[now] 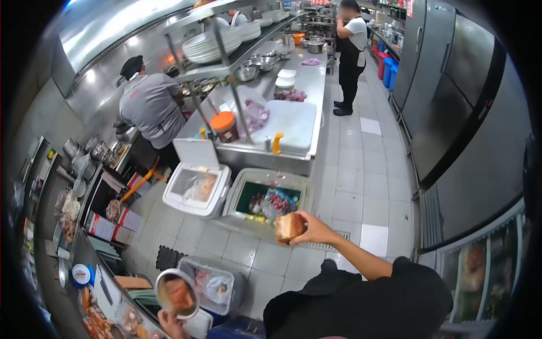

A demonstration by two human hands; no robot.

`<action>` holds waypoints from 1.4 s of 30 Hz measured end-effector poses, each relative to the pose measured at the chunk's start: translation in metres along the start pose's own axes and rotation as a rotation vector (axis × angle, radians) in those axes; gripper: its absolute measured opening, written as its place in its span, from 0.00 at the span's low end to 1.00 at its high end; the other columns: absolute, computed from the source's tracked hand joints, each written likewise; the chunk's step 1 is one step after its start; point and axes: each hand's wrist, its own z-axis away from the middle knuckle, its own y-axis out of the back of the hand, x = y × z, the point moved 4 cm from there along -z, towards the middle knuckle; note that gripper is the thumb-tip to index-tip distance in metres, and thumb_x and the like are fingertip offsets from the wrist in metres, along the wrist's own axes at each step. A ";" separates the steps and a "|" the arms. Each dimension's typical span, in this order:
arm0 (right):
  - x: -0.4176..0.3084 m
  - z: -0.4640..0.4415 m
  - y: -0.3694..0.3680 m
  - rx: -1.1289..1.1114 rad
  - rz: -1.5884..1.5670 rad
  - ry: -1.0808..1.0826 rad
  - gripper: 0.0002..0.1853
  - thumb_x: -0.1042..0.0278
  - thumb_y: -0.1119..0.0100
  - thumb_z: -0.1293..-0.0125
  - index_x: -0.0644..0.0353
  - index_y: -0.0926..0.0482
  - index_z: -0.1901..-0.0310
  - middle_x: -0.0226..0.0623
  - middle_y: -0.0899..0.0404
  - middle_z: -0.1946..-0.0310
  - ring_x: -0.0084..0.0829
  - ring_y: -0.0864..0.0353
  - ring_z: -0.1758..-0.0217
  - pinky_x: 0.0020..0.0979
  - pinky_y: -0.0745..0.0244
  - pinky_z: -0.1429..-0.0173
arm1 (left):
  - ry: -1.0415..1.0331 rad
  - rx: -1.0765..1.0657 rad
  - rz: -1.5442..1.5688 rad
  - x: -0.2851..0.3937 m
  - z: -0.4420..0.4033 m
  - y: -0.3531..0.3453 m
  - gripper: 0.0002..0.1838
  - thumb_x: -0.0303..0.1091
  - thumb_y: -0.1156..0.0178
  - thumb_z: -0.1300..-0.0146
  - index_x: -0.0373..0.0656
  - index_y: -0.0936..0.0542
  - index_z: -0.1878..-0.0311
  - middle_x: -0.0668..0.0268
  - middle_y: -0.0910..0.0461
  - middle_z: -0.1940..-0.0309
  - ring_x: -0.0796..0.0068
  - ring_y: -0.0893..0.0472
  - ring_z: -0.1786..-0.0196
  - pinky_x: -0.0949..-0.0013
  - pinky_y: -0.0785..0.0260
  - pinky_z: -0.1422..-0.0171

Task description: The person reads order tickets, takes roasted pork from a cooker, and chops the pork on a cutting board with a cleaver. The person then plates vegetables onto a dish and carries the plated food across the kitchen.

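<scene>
My right hand [309, 227] is closed around a brown block with a paler side [289, 227], which looks like a chunk of bread. It is held in the air near the front edge of an open bin [230, 208] with mixed scraps inside. At the lower left, my left hand [171, 323] grips a round metal bowl [162, 281] by its rim. An orange-brown piece of food [179, 294] lies in the bowl; its kind is unclear. The bowl is tilted toward me, beside a grey bin [240, 282] lined with plastic.
A white lidded container [169, 198] stands by the open bin. Behind them is a steel worktable [243, 151] with a cutting board [291, 121] and an orange-lidded tub [224, 125]. One co-worker [149, 101] faces the left counter; another [351, 53] stands in the aisle. Tall fridges [435, 73] line the right.
</scene>
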 end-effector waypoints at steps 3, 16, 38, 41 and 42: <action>0.035 0.006 0.104 0.088 0.099 -0.048 0.46 0.59 0.18 0.65 0.62 0.31 0.41 0.42 0.22 0.50 0.35 0.23 0.45 0.33 0.29 0.39 | 0.204 -0.079 0.262 0.012 0.025 -0.193 0.12 0.28 0.40 0.39 0.47 0.29 0.53 0.74 0.28 0.71 0.87 0.27 0.74 0.84 0.40 0.75; 0.115 -0.214 0.315 0.061 0.423 0.013 0.35 0.61 0.25 0.67 0.60 0.27 0.52 0.50 0.19 0.59 0.47 0.19 0.53 0.41 0.24 0.50 | 0.224 -0.505 0.400 0.059 0.022 -0.667 0.07 0.28 0.40 0.37 0.43 0.29 0.60 0.74 0.30 0.78 0.87 0.34 0.82 0.77 0.29 0.78; 0.220 -0.603 0.494 -0.758 0.527 0.034 0.58 0.34 0.23 0.62 0.56 0.39 0.32 0.56 0.33 0.37 0.47 0.27 0.38 0.42 0.28 0.37 | 0.255 0.055 0.080 -0.027 -0.176 -0.936 0.20 0.41 0.35 0.37 0.41 0.30 0.50 0.68 0.27 0.71 0.77 0.25 0.73 0.70 0.25 0.71; 0.208 -0.661 0.581 -0.687 0.544 -0.053 0.51 0.40 0.23 0.56 0.54 0.35 0.33 0.55 0.27 0.43 0.43 0.17 0.52 0.39 0.21 0.49 | 0.324 0.312 -0.050 -0.003 -0.154 -0.934 0.24 0.45 0.35 0.37 0.39 0.29 0.45 0.59 0.24 0.59 0.71 0.21 0.66 0.70 0.25 0.66; 0.208 -0.678 0.598 -0.659 0.535 -0.072 0.51 0.40 0.23 0.57 0.56 0.35 0.34 0.55 0.24 0.48 0.42 0.18 0.55 0.39 0.23 0.47 | 0.189 0.455 -0.238 0.004 -0.140 -0.930 0.24 0.45 0.35 0.37 0.37 0.28 0.47 0.56 0.24 0.56 0.68 0.21 0.61 0.70 0.25 0.64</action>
